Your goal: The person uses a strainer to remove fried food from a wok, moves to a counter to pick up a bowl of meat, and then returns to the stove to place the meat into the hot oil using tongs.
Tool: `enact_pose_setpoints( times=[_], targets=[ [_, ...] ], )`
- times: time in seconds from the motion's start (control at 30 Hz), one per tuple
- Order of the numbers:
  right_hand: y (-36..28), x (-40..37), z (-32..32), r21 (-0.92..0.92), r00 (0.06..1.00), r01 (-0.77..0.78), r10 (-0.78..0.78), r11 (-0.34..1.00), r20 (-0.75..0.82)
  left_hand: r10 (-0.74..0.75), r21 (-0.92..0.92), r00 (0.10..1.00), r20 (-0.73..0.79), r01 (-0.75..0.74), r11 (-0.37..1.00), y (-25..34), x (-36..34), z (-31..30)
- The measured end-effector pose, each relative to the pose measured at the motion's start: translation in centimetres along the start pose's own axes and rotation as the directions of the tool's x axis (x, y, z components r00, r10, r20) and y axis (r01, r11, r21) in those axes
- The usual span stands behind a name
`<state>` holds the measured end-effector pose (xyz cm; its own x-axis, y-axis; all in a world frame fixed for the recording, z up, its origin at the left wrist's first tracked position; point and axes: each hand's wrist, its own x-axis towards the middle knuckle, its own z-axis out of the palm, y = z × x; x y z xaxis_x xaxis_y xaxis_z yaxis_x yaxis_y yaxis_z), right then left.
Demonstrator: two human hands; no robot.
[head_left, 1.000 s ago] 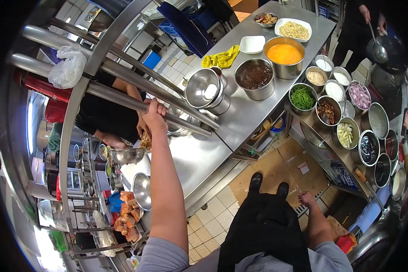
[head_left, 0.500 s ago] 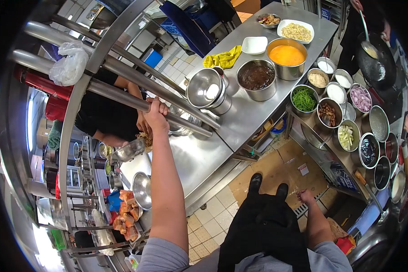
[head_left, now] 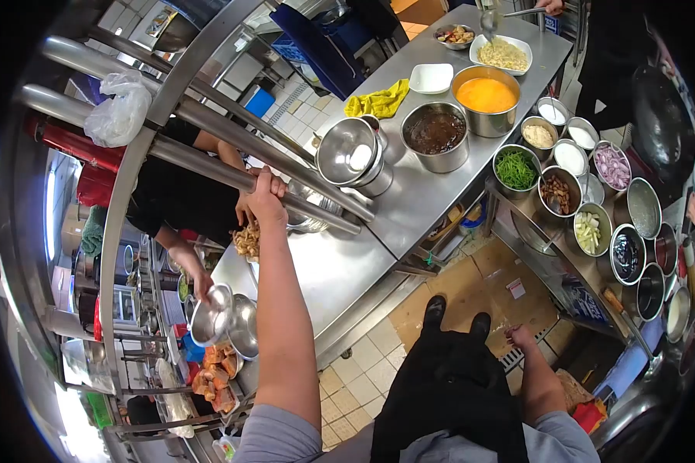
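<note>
- white plastic bag [head_left: 118,108] hangs on the steel rack, far left, high up.
- co-worker in black top stands behind the rack. Their hand [head_left: 202,287] holds a small round steel bowl [head_left: 211,322], tilted, just beside a bigger round steel bowl [head_left: 245,328]. Pile of orange-brown fried pieces [head_left: 216,378] lies below both.
- left hand [head_left: 264,194]: arm stretched up, fingers wrapped tight round the horizontal steel tube rail [head_left: 201,166]. The rail is the lowest of the parallel tubes and runs above the stainless counter [head_left: 324,270].
- heap of tan fried food [head_left: 247,241] sits on the counter just below the left hand, apart from it.
- tilted steel bowl w/ white lump inside [head_left: 347,150] is near the rail's right end, w/ a crumpled yellow cloth [head_left: 377,100] behind it.
- steel pot of dark brown sauce [head_left: 434,131] stands just beside a steel pot of orange liquid [head_left: 484,94].
- right hand [head_left: 521,337]: low at the person's side, over the floor. Too small to see whether the fingers are curled or apart, can't tell.
- small steel tubs on the right hold chopped greens [head_left: 515,168] and sliced red onion [head_left: 612,166].
- top right: another person holds a steel ladle [head_left: 489,15] above a white rectangular plate of pale noodles [head_left: 503,54].
</note>
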<state>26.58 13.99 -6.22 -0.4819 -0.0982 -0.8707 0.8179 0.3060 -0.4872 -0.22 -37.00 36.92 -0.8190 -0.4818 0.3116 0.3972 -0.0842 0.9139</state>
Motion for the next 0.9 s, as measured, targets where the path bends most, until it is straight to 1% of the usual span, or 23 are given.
enact_pose_setpoints(
  times=[0.07, 0.13, 0.27, 0.33, 0.37, 0.43, 0.47, 0.53, 0.57, 0.6, 0.63, 0.67, 0.7, 0.73, 0.77, 0.8, 0.83, 0.87, 0.9],
  targets=[
    [-0.3, -0.3, 0.1, 0.008, 1.000, 0.007, -0.007, 1.000, -0.004, -0.011, -0.005, 1.000, -0.005, 0.011, 1.000, 0.0, 0.1, 0.0],
    [-0.1, -0.1, 0.1, 0.000, 1.000, 0.006, -0.006, 1.000, -0.012, -0.037, -0.055, 0.999, -0.014, 0.036, 0.998, -0.1, 0.4, -0.1],
    [-0.1, -0.1, 0.2, -0.022, 1.000, 0.001, -0.001, 1.000, -0.025, -0.026, -0.005, 0.999, -0.018, 0.026, 1.000, 0.6, -0.4, 0.7],
    [-0.1, -0.1, 0.2, -0.017, 0.999, -0.019, 0.019, 1.000, -0.031, -0.050, -0.051, 0.998, 0.028, 0.052, 0.997, 0.4, -0.3, 0.3],
    [-0.1, -0.2, 0.2, -0.017, 0.999, -0.019, 0.019, 1.000, -0.031, -0.050, -0.051, 0.998, 0.027, 0.051, 0.997, 0.3, -0.2, 0.2],
    [-0.4, -0.5, 0.4, -0.023, 0.998, -0.024, 0.023, 0.999, -0.052, 0.003, 0.007, 1.000, -0.021, -0.003, 1.000, 0.4, -0.3, 0.5],
    [-0.4, -0.3, 0.6, -0.021, 0.998, -0.028, 0.027, 0.999, -0.055, -0.001, 0.004, 1.000, -0.019, 0.001, 1.000, 0.5, -0.4, 0.6],
    [0.0, 0.1, 0.4, -0.065, 0.998, 0.009, -0.013, 0.998, -0.059, 0.069, 0.067, 0.990, -0.125, -0.060, 0.996, 0.7, -0.9, 1.5],
    [0.7, 0.3, 0.2, -0.089, 0.997, 0.028, -0.034, 0.996, -0.064, 0.166, 0.215, 0.973, -0.163, -0.129, 0.968, -0.9, -0.3, 0.0],
    [0.9, 0.4, 0.1, -0.105, 0.995, 0.043, -0.051, 0.994, -0.081, 0.107, 0.258, 0.970, -0.219, -0.049, 0.965, -1.4, -0.9, 0.0],
    [0.4, -0.3, 0.1, -0.104, 0.989, 0.051, -0.065, 0.993, -0.133, 0.182, 0.423, 0.956, -0.230, -0.070, 0.903, -2.8, -1.0, -0.9],
    [0.5, -0.3, -0.2, -0.112, 0.988, 0.059, -0.074, 0.992, -0.138, 0.179, 0.476, 0.943, -0.280, -0.025, 0.879, -3.5, -2.3, -0.8],
    [0.7, 0.0, -0.4, -0.070, 0.986, 0.066, -0.076, 0.995, -0.151, 0.190, 0.344, 0.954, -0.233, -0.102, 0.933, -4.9, -2.6, -1.5],
    [0.9, -0.2, -0.6, -0.023, 0.983, 0.078, -0.080, 0.997, -0.165, 0.186, 0.306, 0.956, -0.227, -0.112, 0.945, -3.9, -4.7, 0.0],
    [0.5, -0.8, -0.9, -0.101, 0.971, 0.109, -0.127, 0.989, -0.201, 0.129, 0.386, 0.977, -0.171, -0.054, 0.921, -3.2, -6.0, 0.1],
    [1.4, 0.1, -1.4, -0.165, 0.940, 0.209, -0.245, 0.964, -0.239, 0.171, 0.536, 0.973, -0.158, -0.061, 0.842, -4.7, -6.2, -2.0],
    [4.0, 2.6, -2.1, -0.359, 0.816, 0.451, -0.541, 0.817, -0.204, 0.136, 0.132, 0.957, -0.257, -0.105, 0.986, -6.4, -5.7, -4.3],
    [1.7, -1.2, -1.8, -0.258, 0.854, 0.304, -0.383, 0.917, -0.353, 0.064, 0.247, 0.964, -0.258, 0.002, 0.969, -4.7, -8.1, -1.5],
    [3.5, -0.4, -2.2, -0.446, 0.861, 0.241, -0.402, 0.862, -0.311, 0.003, 0.179, 0.989, -0.149, 0.024, 0.984, -5.6, -7.7, -2.1]
  ],
)
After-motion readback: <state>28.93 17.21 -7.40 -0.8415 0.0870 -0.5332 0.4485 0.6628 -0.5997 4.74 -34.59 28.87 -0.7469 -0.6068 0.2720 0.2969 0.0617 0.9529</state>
